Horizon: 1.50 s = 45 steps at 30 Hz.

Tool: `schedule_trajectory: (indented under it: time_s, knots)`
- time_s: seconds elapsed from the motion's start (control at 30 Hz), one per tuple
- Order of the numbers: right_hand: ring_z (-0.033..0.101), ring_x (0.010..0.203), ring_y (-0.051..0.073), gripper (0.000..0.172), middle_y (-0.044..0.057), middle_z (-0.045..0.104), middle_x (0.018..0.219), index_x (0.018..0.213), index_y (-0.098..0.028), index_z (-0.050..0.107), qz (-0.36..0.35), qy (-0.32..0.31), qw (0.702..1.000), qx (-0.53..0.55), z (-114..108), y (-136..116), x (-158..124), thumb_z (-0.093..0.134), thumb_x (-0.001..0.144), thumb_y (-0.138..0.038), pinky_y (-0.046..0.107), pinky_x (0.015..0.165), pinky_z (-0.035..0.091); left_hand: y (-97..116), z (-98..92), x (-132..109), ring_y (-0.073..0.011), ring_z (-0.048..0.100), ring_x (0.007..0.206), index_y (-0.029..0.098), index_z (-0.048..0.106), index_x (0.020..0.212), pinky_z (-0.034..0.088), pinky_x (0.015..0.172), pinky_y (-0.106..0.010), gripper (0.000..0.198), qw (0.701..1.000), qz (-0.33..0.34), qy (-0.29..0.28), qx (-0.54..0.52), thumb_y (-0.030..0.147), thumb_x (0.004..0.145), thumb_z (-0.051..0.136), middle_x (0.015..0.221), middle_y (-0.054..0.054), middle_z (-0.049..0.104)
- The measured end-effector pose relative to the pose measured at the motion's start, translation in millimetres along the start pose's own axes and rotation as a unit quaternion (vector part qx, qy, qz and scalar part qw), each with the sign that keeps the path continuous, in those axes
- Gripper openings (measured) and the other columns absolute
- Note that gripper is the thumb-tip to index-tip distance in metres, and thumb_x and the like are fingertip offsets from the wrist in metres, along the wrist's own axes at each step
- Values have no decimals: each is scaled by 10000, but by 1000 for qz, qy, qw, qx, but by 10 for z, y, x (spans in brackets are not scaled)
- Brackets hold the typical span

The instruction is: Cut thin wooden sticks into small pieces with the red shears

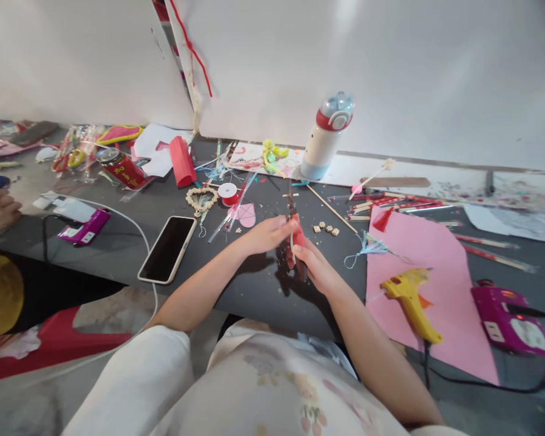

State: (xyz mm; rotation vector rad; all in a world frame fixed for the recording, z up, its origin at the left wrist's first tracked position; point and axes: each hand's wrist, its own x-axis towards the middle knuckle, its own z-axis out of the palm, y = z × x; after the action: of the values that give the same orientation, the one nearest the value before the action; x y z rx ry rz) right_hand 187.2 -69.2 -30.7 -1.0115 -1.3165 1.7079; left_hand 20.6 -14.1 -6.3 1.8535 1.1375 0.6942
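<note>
My left hand point(270, 234) and my right hand point(317, 264) are close together above the dark table. Between their fingers is a small red piece point(298, 233), perhaps paper or cloth. A thin dark brown strip point(291, 203) sticks out beyond the fingertips; its kind cannot be made out. Both hands are closed, with the fingertips partly hidden. Several small beige pieces point(326, 229) lie to the right of the hands. To their left are a pink paper piece with drawn lines point(246, 215), clear sticks point(231, 212) and a red ribbon spool point(227, 194).
A phone point(168, 249) lies at left, with a white cable beside it. A yellow glue gun point(411, 303) rests on pink paper point(467, 345), near a purple power strip point(513, 320). A bottle point(320, 145) stands behind. Another person's hand point(0, 212) is at far left.
</note>
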Motion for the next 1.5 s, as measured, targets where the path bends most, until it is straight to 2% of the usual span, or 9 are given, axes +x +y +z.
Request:
schedule_trajectory:
  time_s: [0.07,0.1,0.2,0.3,0.43,0.57,0.93,1.13,1.5]
  knots:
    - [505,614,160,434,-7,538,713,967,-223,509,13,7,1000,18,-4,12,-8,603,817,-619,300,543,411,-24,-82,14,-170,711,765,182,674,883,563,730,-305,635,999,-19,10,-41,648,975,253,850,-76,754]
    - [503,606,160,441,-9,542,711,973,-223,500,19,8,1000,23,-3,13,-14,602,817,-622,299,533,405,-28,-126,18,-169,712,769,184,677,931,560,736,-305,600,998,-23,43,-30,624,983,272,867,-73,758]
    - [506,604,158,448,-14,544,708,987,-225,489,29,6,999,25,2,-3,-33,617,812,-617,297,533,405,-16,-241,24,-170,699,785,195,682,1025,536,732,-289,377,978,-11,181,100,522,936,516,884,-50,757]
    - [505,617,154,465,-16,543,719,979,-225,483,24,8,1000,5,17,-43,-49,658,783,-609,299,555,416,1,-301,20,-158,687,805,197,686,1072,517,734,-265,281,953,33,230,193,409,913,593,910,-42,754]
    - [502,610,164,470,-17,537,702,1014,-231,466,17,-27,999,-24,33,-85,-72,654,794,-602,306,550,409,8,-313,-4,-146,679,842,189,682,1081,513,775,-257,281,939,93,240,230,393,965,527,965,-52,747]
    - [515,633,171,454,-5,540,748,1031,-240,483,3,-47,998,-41,26,-78,-88,653,804,-595,316,572,423,25,-331,-35,-152,663,848,202,672,1004,494,756,-262,299,921,105,256,273,420,995,467,932,-46,728]
    - [501,705,167,553,6,515,819,1069,-224,492,-37,-112,992,-33,-12,-38,-47,615,800,-691,336,664,453,58,-384,-66,-170,657,827,208,586,1038,463,720,-271,187,934,94,180,296,177,940,430,916,-43,692]
    - [497,688,159,533,-4,512,789,997,-222,508,-59,-144,988,-3,-2,-55,-39,616,794,-704,321,649,427,81,-373,-54,-140,591,631,217,516,911,436,643,-267,138,951,96,173,238,230,978,396,738,-11,621]
    - [534,753,172,578,10,544,834,1068,-220,519,-56,-147,988,1,-14,-25,-46,624,784,-712,341,716,459,46,-331,-20,-151,589,606,221,490,864,403,587,-276,343,945,101,196,243,441,1036,290,689,-9,563]
